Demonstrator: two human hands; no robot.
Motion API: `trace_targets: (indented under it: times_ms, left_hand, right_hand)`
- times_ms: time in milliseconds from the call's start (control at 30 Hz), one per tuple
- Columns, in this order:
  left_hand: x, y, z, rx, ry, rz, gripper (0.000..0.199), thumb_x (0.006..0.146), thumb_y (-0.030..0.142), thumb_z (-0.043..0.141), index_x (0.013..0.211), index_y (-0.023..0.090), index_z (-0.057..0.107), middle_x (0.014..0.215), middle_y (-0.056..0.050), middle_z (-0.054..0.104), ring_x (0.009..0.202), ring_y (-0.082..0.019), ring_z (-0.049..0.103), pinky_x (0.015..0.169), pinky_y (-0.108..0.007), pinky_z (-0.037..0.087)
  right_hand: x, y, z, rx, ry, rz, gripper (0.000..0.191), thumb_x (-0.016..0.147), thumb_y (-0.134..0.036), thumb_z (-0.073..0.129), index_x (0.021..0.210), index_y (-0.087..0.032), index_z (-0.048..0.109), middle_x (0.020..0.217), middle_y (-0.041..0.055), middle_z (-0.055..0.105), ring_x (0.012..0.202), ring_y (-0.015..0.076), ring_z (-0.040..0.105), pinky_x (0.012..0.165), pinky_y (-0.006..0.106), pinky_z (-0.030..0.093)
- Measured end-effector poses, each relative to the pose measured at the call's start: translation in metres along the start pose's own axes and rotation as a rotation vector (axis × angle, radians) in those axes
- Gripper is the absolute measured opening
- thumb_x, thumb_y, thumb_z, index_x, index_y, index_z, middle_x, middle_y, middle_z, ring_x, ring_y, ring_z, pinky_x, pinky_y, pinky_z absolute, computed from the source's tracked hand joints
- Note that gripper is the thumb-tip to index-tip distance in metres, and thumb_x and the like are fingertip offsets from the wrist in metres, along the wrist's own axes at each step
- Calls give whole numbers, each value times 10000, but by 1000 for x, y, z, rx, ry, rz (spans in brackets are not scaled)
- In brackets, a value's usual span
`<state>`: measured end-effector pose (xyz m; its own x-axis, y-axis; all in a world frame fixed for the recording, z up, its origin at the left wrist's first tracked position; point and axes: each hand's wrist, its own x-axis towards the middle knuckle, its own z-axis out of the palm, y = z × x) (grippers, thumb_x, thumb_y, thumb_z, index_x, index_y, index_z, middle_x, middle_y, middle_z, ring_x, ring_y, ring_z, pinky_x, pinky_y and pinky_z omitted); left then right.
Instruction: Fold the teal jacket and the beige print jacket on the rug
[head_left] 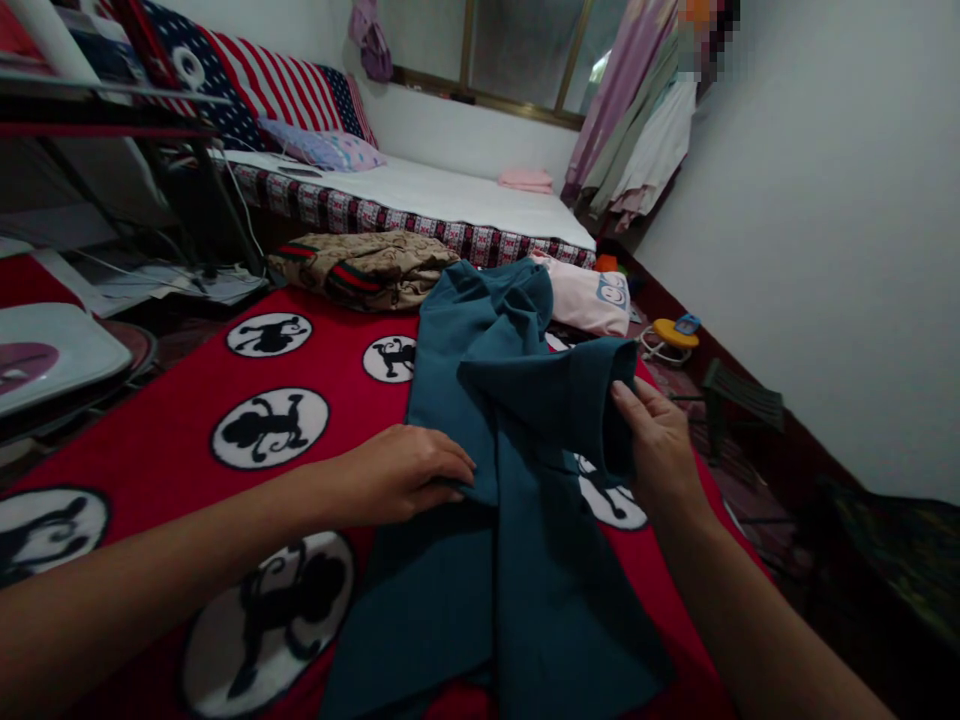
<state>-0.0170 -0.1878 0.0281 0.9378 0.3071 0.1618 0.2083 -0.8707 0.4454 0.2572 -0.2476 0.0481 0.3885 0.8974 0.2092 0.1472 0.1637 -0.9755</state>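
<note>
Right hand (pixel 660 440) is closed in a pinch on the rim of an open tube of cloth (pixel 574 395), which is part of the blue-green garment (pixel 450 390). I cannot tell if this tube is a sleeve or a leg. Its mouth is wide open and faces that hand. Left hand (pixel 412 472) has its fingers bent and its thumb close to them. It seems to pinch 1 edge of the top layer, near the middle. The garment lies long on the red blanket (pixel 176 425), between the 2 arms. At its far end are a brown patterned cloth (pixel 405 262) on 1 side and a pale pink cloth (pixel 577 290) on the other.

To do this part well, I would pinch lightly, so the rim does not get creased. I would pull the tube gently out to the side, until its twist goes flat. The left hand should press the layers down, or both could slide. The bunched far end may need smoothing too.
</note>
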Motion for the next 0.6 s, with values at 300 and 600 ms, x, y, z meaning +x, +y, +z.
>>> trace_targets:
  times_ms: [300,600]
  left_hand:
    - [-4,17,19,75,-48,62,306,833,307,674,1131,244,642,1262,-85,579,1123,-251,557,934,-373,475]
    - [8,23,27,242,-124,88,419,847,345,632,1251,259,563,1355,-99,509,1143,-307,495,932,-461,458]
  right_hand:
    - [17,16,0,-171,17,-197,295,816,-263,527,1107,-227,547,1191,79,642,1072,208,621,924,384,480]
    - [26,15,57,-1145,-409,-233,769,794,-670,543,1376,-179,436,1306,164,558,1117,316,589,889,419,471]
